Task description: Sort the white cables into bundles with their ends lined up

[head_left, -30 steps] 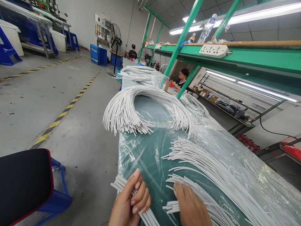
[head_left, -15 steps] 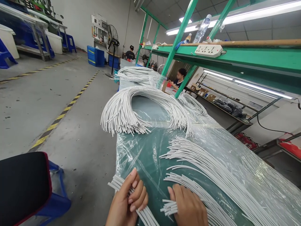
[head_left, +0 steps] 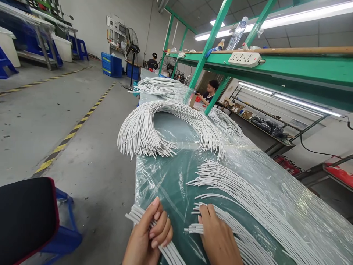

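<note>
My left hand (head_left: 154, 230) is closed around a small bundle of white cables (head_left: 135, 214), whose ends stick out past the thumb while the rest runs down toward the bottom edge. Lower right of centre, my right hand (head_left: 217, 235) is closed over a second white bunch (head_left: 193, 228), its cut ends showing left of the fingers. The fingertips also touch the neighbouring loose white cables (head_left: 234, 217). Beyond them lies a thicker row of white cables (head_left: 237, 184), fanned at its ends. My right palm's underside is hidden.
A large curved bundle of white cables (head_left: 143, 129) lies across the plastic-covered table (head_left: 165, 173), with further coils behind. A green shelf frame (head_left: 303, 66) overhangs the right side. A blue stool with a black seat (head_left: 27, 213) stands left. Two people sit farther back.
My right hand has shifted slightly up and left, its fingers now reaching onto the neighbouring cables. The bunch by it has moved a little up and left. My left hand keeps its hold.
</note>
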Action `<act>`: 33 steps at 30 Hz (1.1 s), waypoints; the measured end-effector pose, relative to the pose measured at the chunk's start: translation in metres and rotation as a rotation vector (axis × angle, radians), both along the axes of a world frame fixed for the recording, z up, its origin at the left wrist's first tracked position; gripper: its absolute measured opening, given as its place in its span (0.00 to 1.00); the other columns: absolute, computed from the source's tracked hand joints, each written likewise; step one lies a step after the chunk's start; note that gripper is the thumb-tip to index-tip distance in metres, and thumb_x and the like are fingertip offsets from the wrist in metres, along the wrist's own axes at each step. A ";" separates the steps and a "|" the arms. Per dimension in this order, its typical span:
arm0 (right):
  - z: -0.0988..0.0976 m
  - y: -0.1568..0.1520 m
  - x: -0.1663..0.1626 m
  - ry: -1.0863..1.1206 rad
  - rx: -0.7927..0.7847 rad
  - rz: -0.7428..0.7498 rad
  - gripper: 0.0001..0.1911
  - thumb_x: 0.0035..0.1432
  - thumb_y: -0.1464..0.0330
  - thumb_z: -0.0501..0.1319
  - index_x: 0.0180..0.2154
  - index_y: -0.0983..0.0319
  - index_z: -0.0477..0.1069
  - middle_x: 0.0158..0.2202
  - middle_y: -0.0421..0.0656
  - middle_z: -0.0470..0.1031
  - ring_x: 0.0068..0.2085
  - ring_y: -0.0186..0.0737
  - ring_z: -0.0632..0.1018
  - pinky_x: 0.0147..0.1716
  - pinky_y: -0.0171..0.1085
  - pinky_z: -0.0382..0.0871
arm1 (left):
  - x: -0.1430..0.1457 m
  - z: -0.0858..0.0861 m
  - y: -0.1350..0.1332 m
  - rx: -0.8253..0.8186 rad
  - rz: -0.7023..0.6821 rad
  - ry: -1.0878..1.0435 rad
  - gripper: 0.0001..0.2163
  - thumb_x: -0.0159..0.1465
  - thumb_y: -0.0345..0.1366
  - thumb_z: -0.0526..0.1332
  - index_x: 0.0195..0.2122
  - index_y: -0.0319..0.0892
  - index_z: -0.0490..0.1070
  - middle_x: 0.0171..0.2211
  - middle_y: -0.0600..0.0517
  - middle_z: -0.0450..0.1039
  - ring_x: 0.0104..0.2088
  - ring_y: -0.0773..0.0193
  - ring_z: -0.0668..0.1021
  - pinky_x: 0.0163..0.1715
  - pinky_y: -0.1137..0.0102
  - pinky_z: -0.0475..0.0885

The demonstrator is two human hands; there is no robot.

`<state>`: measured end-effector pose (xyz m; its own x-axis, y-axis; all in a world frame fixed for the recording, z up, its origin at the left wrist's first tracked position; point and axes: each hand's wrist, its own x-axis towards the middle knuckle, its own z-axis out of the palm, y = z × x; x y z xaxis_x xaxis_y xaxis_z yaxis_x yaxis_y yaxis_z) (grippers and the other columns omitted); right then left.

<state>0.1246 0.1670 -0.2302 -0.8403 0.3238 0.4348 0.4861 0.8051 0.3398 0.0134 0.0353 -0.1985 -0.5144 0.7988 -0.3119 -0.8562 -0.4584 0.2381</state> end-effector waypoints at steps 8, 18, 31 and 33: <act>-0.001 0.009 0.007 -0.053 -0.078 0.125 0.16 0.63 0.75 0.36 0.34 0.58 0.59 0.28 0.40 0.67 0.19 0.35 0.71 0.16 0.35 0.55 | -0.001 -0.001 0.001 0.002 -0.008 -0.012 0.18 0.63 0.42 0.52 0.18 0.39 0.61 0.12 0.60 0.45 0.14 0.75 0.47 0.14 0.76 0.57; -0.003 -0.003 0.019 0.142 -0.070 0.283 0.16 0.66 0.70 0.38 0.37 0.62 0.62 0.22 0.38 0.69 0.22 0.33 0.71 0.22 0.32 0.58 | 0.000 -0.002 -0.001 0.002 -0.036 -0.023 0.18 0.63 0.43 0.53 0.19 0.39 0.60 0.13 0.60 0.46 0.14 0.75 0.48 0.15 0.75 0.57; 0.002 -0.003 0.012 0.080 0.128 0.047 0.16 0.62 0.78 0.44 0.46 0.66 0.65 0.21 0.40 0.70 0.20 0.34 0.72 0.19 0.33 0.61 | 0.001 -0.002 0.000 0.002 -0.009 0.001 0.17 0.61 0.43 0.56 0.18 0.39 0.59 0.13 0.61 0.44 0.13 0.75 0.48 0.14 0.76 0.57; -0.001 0.000 0.012 0.035 0.115 0.019 0.22 0.57 0.84 0.42 0.46 0.66 0.65 0.24 0.42 0.72 0.22 0.35 0.74 0.21 0.32 0.64 | 0.001 -0.002 0.000 0.004 -0.010 -0.002 0.17 0.61 0.43 0.56 0.18 0.39 0.60 0.13 0.61 0.44 0.14 0.76 0.48 0.14 0.76 0.57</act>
<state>0.1368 0.1668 -0.2310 -0.8296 0.2546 0.4970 0.4845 0.7707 0.4139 0.0139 0.0353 -0.2003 -0.5055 0.8053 -0.3099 -0.8614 -0.4503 0.2351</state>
